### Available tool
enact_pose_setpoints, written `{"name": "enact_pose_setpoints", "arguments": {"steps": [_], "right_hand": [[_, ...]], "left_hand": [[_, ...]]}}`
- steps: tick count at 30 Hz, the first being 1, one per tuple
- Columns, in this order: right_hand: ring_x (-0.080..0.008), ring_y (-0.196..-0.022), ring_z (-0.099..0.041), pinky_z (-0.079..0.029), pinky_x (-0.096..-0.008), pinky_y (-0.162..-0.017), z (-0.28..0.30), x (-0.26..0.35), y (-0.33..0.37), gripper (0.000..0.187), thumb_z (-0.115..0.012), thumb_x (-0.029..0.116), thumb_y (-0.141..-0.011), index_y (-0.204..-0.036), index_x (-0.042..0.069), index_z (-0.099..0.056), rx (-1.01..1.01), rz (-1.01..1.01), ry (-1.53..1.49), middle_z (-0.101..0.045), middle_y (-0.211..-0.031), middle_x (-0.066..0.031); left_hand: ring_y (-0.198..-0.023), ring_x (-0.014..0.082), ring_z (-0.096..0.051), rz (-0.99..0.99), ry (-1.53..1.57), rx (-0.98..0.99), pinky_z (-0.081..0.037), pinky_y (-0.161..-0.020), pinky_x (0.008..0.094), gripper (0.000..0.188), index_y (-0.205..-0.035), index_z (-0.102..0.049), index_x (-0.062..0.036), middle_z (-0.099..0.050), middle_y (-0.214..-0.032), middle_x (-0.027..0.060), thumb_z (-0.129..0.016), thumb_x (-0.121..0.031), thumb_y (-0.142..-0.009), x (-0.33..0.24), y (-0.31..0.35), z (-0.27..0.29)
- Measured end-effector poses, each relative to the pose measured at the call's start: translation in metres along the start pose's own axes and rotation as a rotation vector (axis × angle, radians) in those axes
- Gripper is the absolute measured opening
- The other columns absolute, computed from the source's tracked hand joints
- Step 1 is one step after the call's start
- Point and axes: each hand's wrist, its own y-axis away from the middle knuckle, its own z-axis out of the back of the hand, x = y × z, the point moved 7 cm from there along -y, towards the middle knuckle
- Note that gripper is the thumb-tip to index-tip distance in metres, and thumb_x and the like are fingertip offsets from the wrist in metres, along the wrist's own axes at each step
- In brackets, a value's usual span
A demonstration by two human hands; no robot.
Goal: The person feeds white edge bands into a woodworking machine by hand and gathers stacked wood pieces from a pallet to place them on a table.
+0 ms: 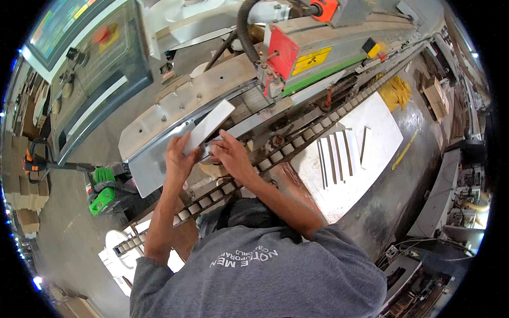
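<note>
A narrow white board strip (212,125) lies slanted over the metal infeed of a long machine. My left hand (179,159) grips its near end, fingers closed around the edge. Just to the right, my right hand (233,155) has bent fingers close to the strip's right side. Whatever its fingertips pinch, if anything, is too small to make out. Beneath the strip runs a bare metal guide plate (154,165), with a bolted metal cover (180,106) behind it.
A chain-like roller track (298,142) runs diagonally past my forearms. Several narrow strips lie on a white panel (379,135) at right. The machine has a red end block (280,53) and a dark corrugated hose (245,32). A green-and-black device (103,191) stands at left; yellow cloth (395,93) lies beyond the panel.
</note>
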Motion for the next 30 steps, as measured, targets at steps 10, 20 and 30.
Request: {"name": "enact_pose_setpoints", "arguments": {"steps": [10, 20, 30], "right_hand": [[-0.0209, -0.093, -0.066, -0.062, -0.0298, -0.071, -0.026, 0.006, -0.048, 0.071, -0.056, 0.015, -0.098, -0.149, -0.013, -0.016, -0.022, -0.008, 0.026, -0.054, -0.128, -0.0257], [-0.0185, -0.089, -0.067, -0.060, -0.0271, -0.064, -0.031, 0.009, -0.049, 0.055, -0.057, 0.016, -0.097, -0.138, -0.014, -0.034, -0.053, -0.029, 0.120, -0.057, -0.125, -0.0201], [-0.0178, -0.072, -0.065, -0.058, -0.0283, -0.057, -0.021, 0.011, -0.057, 0.067, -0.057, 0.028, -0.094, -0.134, -0.022, -0.035, -0.067, 0.122, 0.126, -0.063, -0.109, -0.0192]], "left_hand": [[-0.090, 0.0321, -0.054, -0.130, -0.196, -0.188, -0.044, -0.080, 0.0437, 0.042, -0.105, -0.074, -0.0097, -0.058, -0.094, 0.0103, -0.086, -0.011, -0.064, 0.013, -0.023, 0.008], [-0.086, 0.0305, -0.058, -0.060, -0.061, -0.159, -0.046, -0.082, 0.0424, 0.036, -0.106, -0.074, -0.0064, -0.063, -0.089, 0.0106, -0.081, -0.009, -0.071, 0.032, -0.023, 0.010], [-0.081, 0.0317, -0.059, -0.104, -0.023, -0.125, -0.048, -0.073, 0.0403, 0.033, -0.105, -0.072, -0.0014, -0.064, -0.086, 0.0131, -0.078, -0.003, -0.073, 0.021, -0.032, 0.000]]}}
